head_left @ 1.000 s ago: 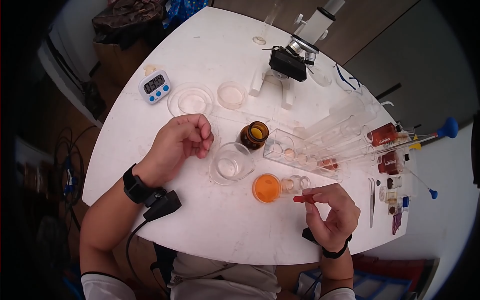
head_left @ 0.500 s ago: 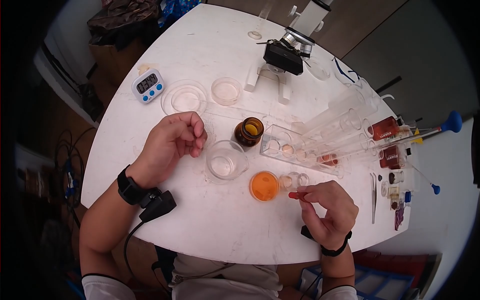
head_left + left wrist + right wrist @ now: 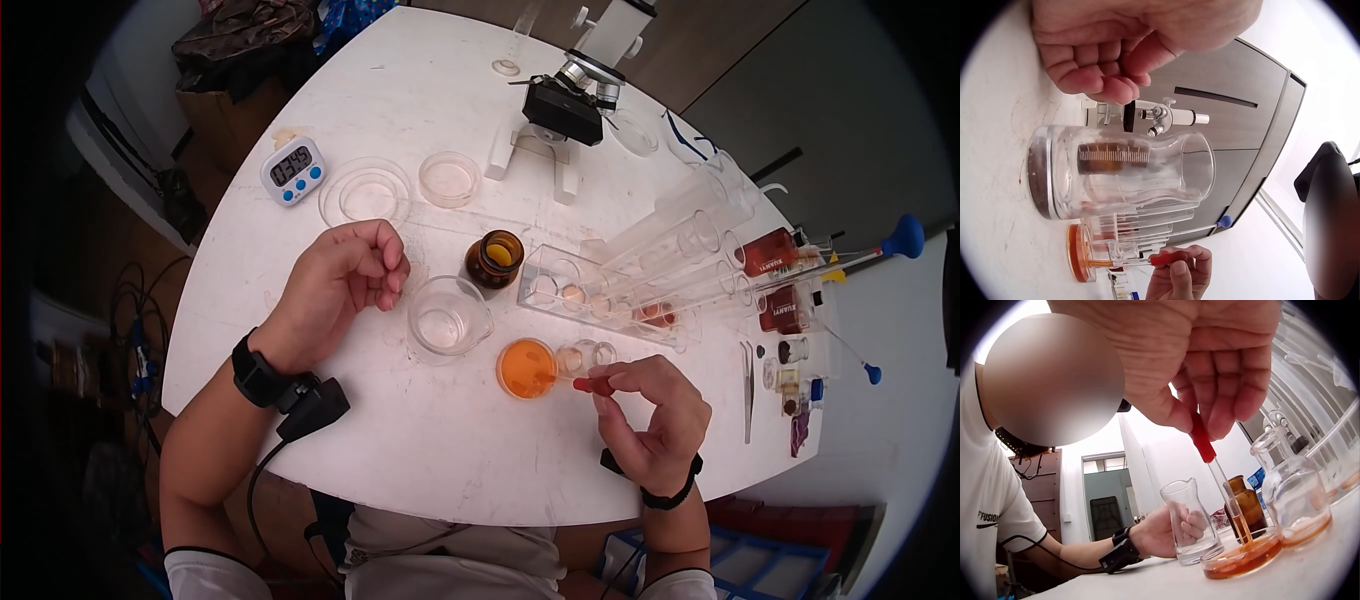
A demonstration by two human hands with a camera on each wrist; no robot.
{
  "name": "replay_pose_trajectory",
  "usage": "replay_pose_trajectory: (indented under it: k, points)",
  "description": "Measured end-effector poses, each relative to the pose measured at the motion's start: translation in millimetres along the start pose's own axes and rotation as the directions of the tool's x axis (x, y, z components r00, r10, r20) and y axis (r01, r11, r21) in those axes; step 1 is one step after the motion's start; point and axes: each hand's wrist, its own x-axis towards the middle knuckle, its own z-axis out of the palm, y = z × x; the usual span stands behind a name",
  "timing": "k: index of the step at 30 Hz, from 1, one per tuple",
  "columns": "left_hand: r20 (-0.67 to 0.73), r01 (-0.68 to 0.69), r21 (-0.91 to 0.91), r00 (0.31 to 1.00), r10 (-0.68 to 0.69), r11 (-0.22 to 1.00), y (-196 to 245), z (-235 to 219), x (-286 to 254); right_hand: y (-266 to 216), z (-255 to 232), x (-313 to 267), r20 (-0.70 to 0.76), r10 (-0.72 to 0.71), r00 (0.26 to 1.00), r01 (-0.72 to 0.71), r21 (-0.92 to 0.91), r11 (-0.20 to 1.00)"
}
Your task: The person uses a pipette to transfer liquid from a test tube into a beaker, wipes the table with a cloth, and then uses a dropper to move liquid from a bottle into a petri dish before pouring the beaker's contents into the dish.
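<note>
My right hand pinches the red rubber bulb of a glass dropper between thumb and fingers. The dropper slants down into a petri dish of orange liquid, and orange liquid stands in its lower tube. Beside the dish is a small clear glass bottle with some orange at its bottom. My left hand rests on its side on the table with fingers loosely curled and nothing in them. Right by those fingers stands a clear glass beaker. A brown glass bottle stands uncapped behind the beaker.
Behind the dish, a clear rack carries several slanting test tubes. A microscope stands at the back. Toward the left are a timer and glass dishes. Tweezers and small jars lie at the right.
My right hand has moved slightly left, bringing the dropper toward the orange dish; its tip now reaches the liquid. My left hand has kept its pose. The head view has shifted slightly.
</note>
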Motion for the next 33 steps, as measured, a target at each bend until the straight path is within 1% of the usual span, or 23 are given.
replay_pose_trajectory:
  k: [4,7,9,10,12,13,16,18,20,24,29,33]
  points:
    - [-0.001,-0.001,0.009,1.0,0.001,1.0,0,0,0,2,0,-2,-0.008,0.017,1.0,-0.017,0.011,1.0]
    - [0.002,-0.001,0.004,1.0,0.001,1.0,0,-1,1,3,-2,-3,-0.022,-0.024,0.999,0.024,-0.004,1.0]
    - [0.002,-0.001,0.001,1.0,0.001,1.0,0,0,0,5,-2,-9,-0.13,-0.019,0.991,0.026,0.058,0.998]
    - [0.002,-0.002,0.002,1.0,0.002,1.0,0,0,0,6,-3,-10,-0.131,-0.019,0.991,0.027,0.057,0.998]
    - [0.0,0.005,-0.004,1.0,-0.005,1.0,2,0,0,8,-7,-13,-0.259,-0.015,0.966,0.048,0.12,0.992]
    - [0.0,0.004,-0.003,1.0,-0.004,1.0,2,0,0,8,-12,-14,-0.271,-0.021,0.962,0.051,0.104,0.993]
    - [0.005,0.009,-0.004,1.0,-0.009,1.0,1,0,0,10,-21,-18,-0.434,0.018,0.9,0.065,0.177,0.982]
    - [0.007,0.005,0.005,1.0,-0.005,1.0,2,1,0,11,-28,-15,-0.509,0.01,0.86,0.069,0.136,0.988]
    - [0.004,0.004,0.006,1.0,-0.004,1.0,2,1,-1,13,-33,-15,-0.528,0.023,0.849,0.038,0.104,0.994]
    - [-0.006,-0.004,0.021,1.0,0.004,1.0,2,3,-1,17,-34,-15,-0.524,0.046,0.851,0.023,0.126,0.992]
    - [-0.011,-0.005,0.028,1.0,0.006,1.0,2,3,-1,17,-30,-13,-0.455,0.014,0.89,0.033,0.095,0.995]
    - [-0.01,-0.009,0.03,1.0,0.01,1.0,3,3,-1,18,-29,-13,-0.431,0.026,0.902,0.024,0.11,0.994]
